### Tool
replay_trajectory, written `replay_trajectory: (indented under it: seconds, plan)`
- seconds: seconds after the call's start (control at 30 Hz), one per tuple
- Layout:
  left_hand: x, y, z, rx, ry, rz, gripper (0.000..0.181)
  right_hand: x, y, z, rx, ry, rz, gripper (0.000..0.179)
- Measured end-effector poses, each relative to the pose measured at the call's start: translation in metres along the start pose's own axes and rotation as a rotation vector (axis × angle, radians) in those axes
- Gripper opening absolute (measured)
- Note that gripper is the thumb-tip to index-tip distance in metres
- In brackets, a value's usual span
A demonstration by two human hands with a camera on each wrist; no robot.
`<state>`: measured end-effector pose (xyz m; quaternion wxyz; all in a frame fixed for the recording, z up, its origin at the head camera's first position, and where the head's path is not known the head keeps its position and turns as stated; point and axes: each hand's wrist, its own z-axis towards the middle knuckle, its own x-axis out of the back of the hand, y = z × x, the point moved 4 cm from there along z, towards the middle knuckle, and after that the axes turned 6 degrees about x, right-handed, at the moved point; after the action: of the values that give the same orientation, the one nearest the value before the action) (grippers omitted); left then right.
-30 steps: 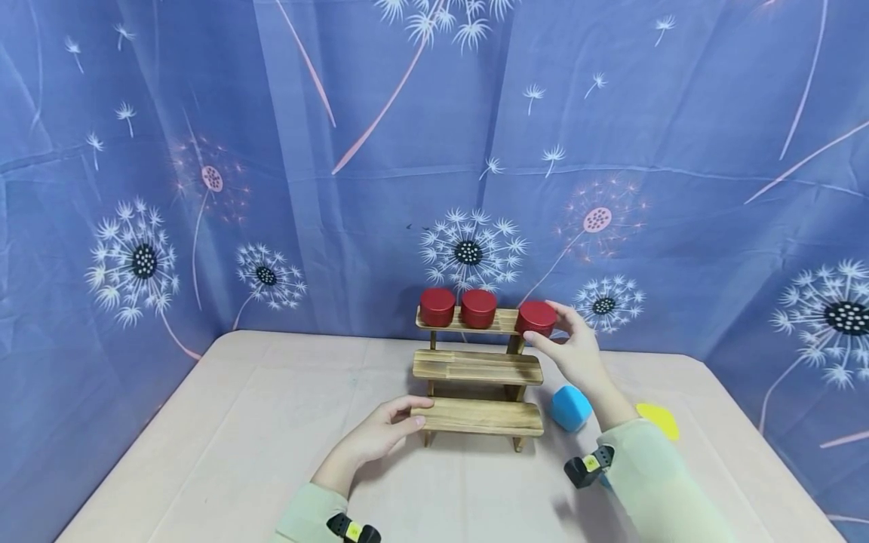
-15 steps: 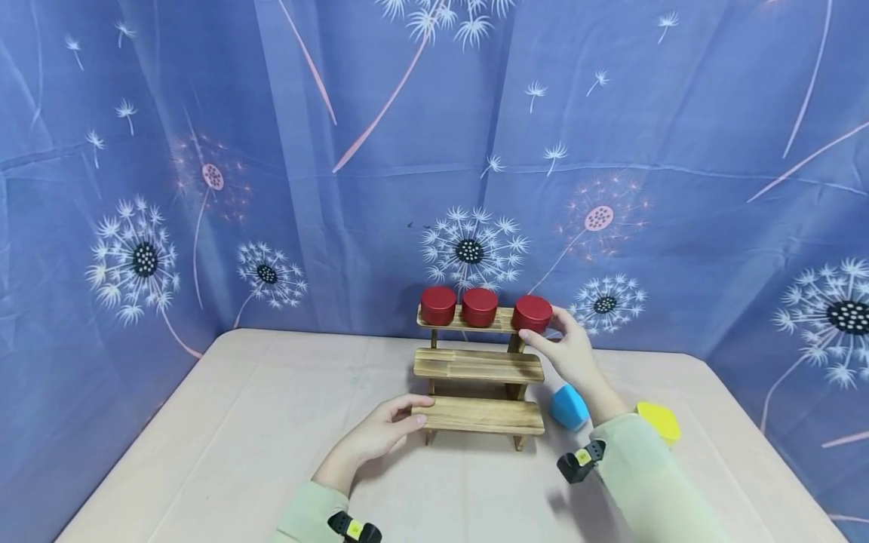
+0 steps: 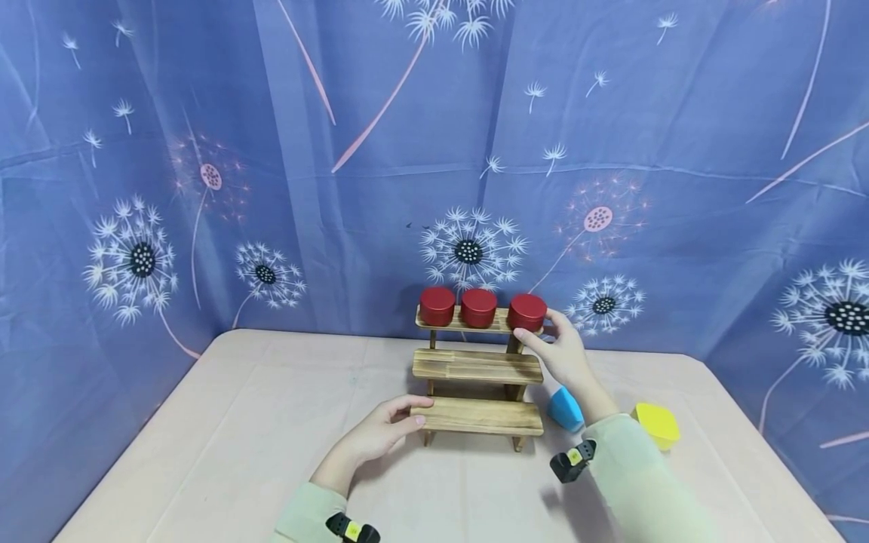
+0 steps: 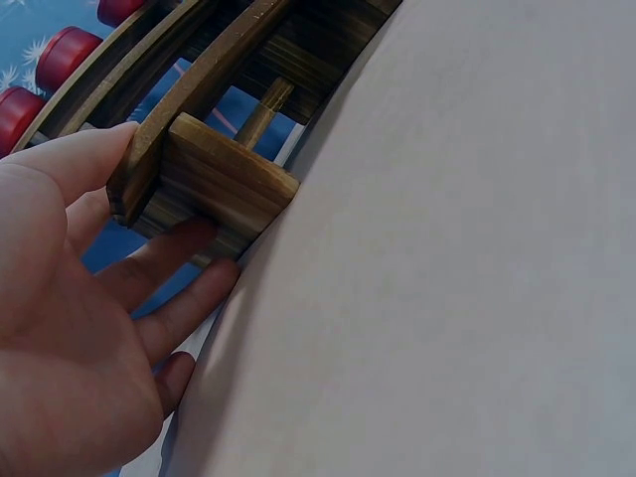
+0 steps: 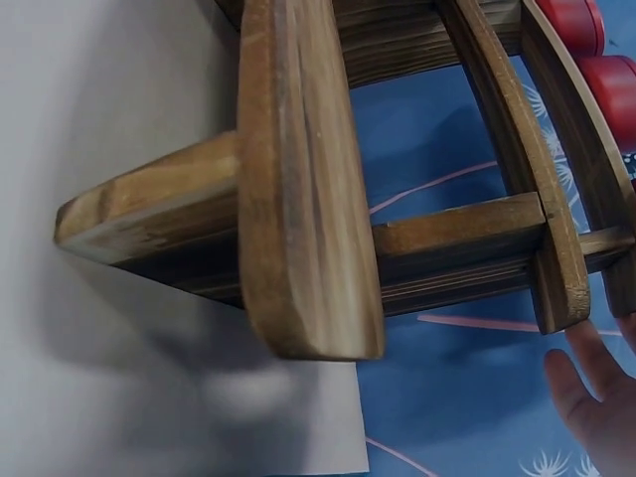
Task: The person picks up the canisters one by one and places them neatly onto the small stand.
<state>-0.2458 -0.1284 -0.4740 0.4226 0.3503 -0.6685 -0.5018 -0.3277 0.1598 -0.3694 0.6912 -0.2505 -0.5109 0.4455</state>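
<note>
A three-tier wooden display stand (image 3: 482, 416) stands on the table near the back curtain. On its top shelf sit two round red tins, one at the left (image 3: 437, 307) and another beside it (image 3: 478, 308). At that shelf's right end, my right hand (image 3: 569, 356) holds a third red tin (image 3: 526, 310) between thumb and fingers. My left hand (image 3: 382, 431) grips the left end of the bottom shelf. In the left wrist view its thumb lies on the shelf edge and other fingers touch the stand's leg (image 4: 224, 174). The right wrist view cuts off most of the right hand (image 5: 601, 402).
A blue block (image 3: 566, 409) lies right of the stand, partly behind the right forearm. Farther right is a yellow block (image 3: 656, 424). Blue dandelion-patterned curtain (image 3: 339, 226) hangs behind the pale cloth-covered table (image 3: 271, 422).
My right hand has moved the third red tin a little left along the top shelf, closer to the other two. The left hand has stayed in place on the stand.
</note>
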Motion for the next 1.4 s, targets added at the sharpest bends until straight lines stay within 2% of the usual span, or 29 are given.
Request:
replay_trajectory:
  seconds: [0.7, 1.0, 1.27, 1.4]
  plan:
    - [0.0008, 0.0017, -0.0013, 0.005, -0.019, 0.010, 0.038, -0.0038, 0.0014, 0.0026, 0.016, 0.049, -0.021, 0.059]
    - [0.0002, 0.0011, -0.0002, -0.004, -0.016, 0.012, 0.038, -0.0056, -0.0015, 0.0054, 0.048, 0.058, 0.020, 0.051]
    - [-0.0001, 0.0021, -0.0012, -0.018, -0.033, 0.001, 0.038, -0.0075, -0.0009, 0.0006, -0.001, 0.038, 0.059, 0.070]
    - [0.0002, 0.0014, -0.0007, -0.010, -0.029, 0.005, 0.038, -0.0068, 0.0017, -0.0017, 0.004, 0.031, 0.089, 0.075]
